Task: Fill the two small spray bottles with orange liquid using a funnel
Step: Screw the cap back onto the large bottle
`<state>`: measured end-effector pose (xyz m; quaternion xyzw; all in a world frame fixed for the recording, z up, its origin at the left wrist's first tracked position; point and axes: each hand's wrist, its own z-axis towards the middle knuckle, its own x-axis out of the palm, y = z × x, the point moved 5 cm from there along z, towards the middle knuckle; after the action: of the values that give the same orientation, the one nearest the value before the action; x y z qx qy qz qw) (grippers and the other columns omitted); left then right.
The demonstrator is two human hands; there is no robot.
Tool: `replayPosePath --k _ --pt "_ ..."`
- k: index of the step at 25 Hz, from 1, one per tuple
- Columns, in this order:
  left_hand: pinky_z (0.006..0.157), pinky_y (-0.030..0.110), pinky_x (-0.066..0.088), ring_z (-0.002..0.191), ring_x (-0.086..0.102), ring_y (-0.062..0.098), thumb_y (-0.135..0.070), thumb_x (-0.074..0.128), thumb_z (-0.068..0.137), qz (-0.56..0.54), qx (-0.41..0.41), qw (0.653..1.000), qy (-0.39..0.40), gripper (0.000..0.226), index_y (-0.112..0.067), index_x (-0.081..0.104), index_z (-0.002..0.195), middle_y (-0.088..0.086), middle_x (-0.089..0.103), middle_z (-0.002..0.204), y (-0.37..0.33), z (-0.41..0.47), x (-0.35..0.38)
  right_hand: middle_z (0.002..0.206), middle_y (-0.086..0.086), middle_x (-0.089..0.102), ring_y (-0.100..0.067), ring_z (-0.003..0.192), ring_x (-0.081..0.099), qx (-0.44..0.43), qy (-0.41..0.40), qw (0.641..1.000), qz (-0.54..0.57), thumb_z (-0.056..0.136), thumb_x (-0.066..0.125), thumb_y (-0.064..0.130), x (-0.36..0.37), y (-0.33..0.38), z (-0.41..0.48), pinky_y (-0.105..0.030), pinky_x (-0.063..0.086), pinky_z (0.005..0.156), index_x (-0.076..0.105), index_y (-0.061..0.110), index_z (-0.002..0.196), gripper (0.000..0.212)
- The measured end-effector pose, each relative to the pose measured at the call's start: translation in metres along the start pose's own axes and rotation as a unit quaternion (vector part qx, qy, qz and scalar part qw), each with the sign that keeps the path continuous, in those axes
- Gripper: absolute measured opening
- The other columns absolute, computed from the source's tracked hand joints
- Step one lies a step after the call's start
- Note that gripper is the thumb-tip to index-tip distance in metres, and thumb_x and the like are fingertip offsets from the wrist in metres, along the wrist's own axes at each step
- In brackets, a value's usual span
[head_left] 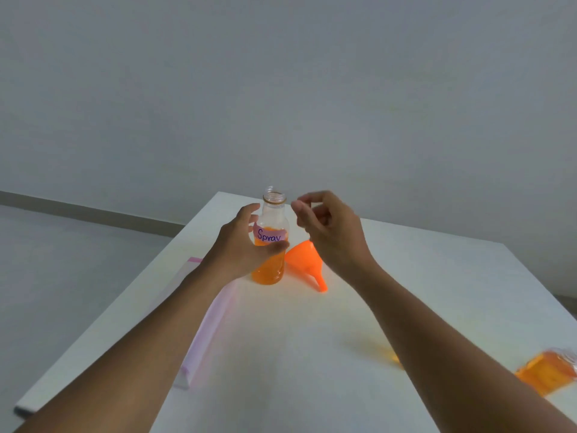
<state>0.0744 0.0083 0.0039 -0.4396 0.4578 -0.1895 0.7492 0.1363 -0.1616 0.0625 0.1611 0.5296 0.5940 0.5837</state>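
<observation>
A clear bottle (pixel 272 245) with a pink "Spray" label stands uncapped near the far end of the white table (pixel 281 354), about half full of orange liquid. My left hand (pixel 242 245) wraps it from the left, thumb across its front. My right hand (pixel 331 232) hovers just right of the bottle's open mouth, fingers loosely curled and holding nothing. An orange funnel (pixel 304 260) lies on its side right of the bottle, spout toward me. A blurred small bottle of orange liquid (pixel 546 373) sits at the right edge. Another orange blur (pixel 394 357) shows beside my right forearm.
A long pale pink and white strip (pixel 212 320) lies along the left part of the table, under my left forearm. The table's left edge drops to a grey floor (pixel 62 260). A plain grey wall rises behind.
</observation>
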Motion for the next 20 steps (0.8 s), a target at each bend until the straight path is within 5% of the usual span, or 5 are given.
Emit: replayPosePath --k 2,5,12,17,20 --pt "0.097 0.035 0.05 0.121 0.056 0.017 -0.048 0.086 0.066 0.009 0.016 1.0 -0.004 0.089 -0.028 0.042 0.141 -0.002 0.056 0.137 0.0 0.001 0.0 0.083 0.002 0.077 -0.005 0.07 0.07 -0.016 -0.021 0.998 0.062 0.082 0.083 0.039 0.002 0.021 0.021 -0.017 0.053 0.063 0.065 0.016 0.096 0.032" --pt "0.096 0.037 0.051 0.117 0.058 0.019 -0.045 0.087 0.066 0.047 0.006 0.999 0.015 0.088 -0.028 0.042 0.139 -0.001 0.059 0.131 0.008 0.005 0.003 0.09 0.001 0.075 -0.008 0.079 0.071 -0.03 0.001 0.999 -0.019 0.075 0.09 0.031 0.016 0.034 0.046 -0.018 0.056 0.067 0.068 0.014 0.092 0.033" --pt "0.091 0.037 0.053 0.108 0.062 0.016 -0.072 0.077 0.054 0.181 -0.016 0.981 0.066 0.086 -0.03 0.055 0.125 -0.008 0.065 0.12 0.02 0.018 0.004 0.133 -0.004 0.068 -0.018 0.119 0.062 -0.053 0.164 0.968 -0.184 0.095 0.068 0.008 0.033 0.033 0.07 -0.023 0.046 0.096 0.064 0.012 0.138 0.043" --pt "0.088 0.039 0.057 0.095 0.067 0.017 -0.066 0.081 0.052 0.147 -0.024 0.984 0.097 0.083 -0.026 0.062 0.122 -0.005 0.072 0.108 0.027 0.022 0.007 0.129 0.0 0.069 -0.016 0.118 0.062 -0.112 0.212 0.931 -0.275 0.088 0.062 -0.011 0.032 0.041 0.071 -0.022 0.048 0.092 0.068 0.018 0.13 0.051" --pt "0.091 0.04 0.056 0.097 0.068 0.019 -0.064 0.082 0.057 0.146 -0.028 0.984 0.093 0.083 -0.023 0.061 0.126 -0.003 0.072 0.113 0.031 0.023 0.012 0.118 0.0 0.073 -0.019 0.107 0.069 -0.126 0.222 0.909 -0.331 0.09 0.073 0.01 0.032 0.051 0.072 -0.029 0.057 0.088 0.071 0.017 0.12 0.031"
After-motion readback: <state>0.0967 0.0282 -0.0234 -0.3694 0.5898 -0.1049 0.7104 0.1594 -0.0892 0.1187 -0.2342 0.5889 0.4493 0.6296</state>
